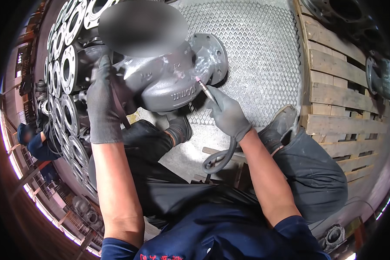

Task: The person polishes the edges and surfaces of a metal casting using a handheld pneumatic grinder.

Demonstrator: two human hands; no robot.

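Note:
A grey cast-metal valve body (164,89) with raised lettering lies on its side in front of me. Its round bolt flange (221,56) faces right, and bright scraped patches show near that neck. My gloved left hand (105,102) grips the casting's left end, thumb upward; its other fingers are mostly hidden. In my gloved right hand (229,115) is a slim pencil-type grinder (207,92). The pink stone tip (198,79) is at the casting's surface beside the flange neck; contact is hard to judge. A dark hose (221,161) loops down below that hand.
Many flanged castings (67,69) stand in rows at left. Diamond-patterned metal mesh (260,52) covers the work surface beyond. A wooden pallet (338,95) at right carries more castings (379,78). Another person (39,141) is at far left. A blurred oval hides part of the top.

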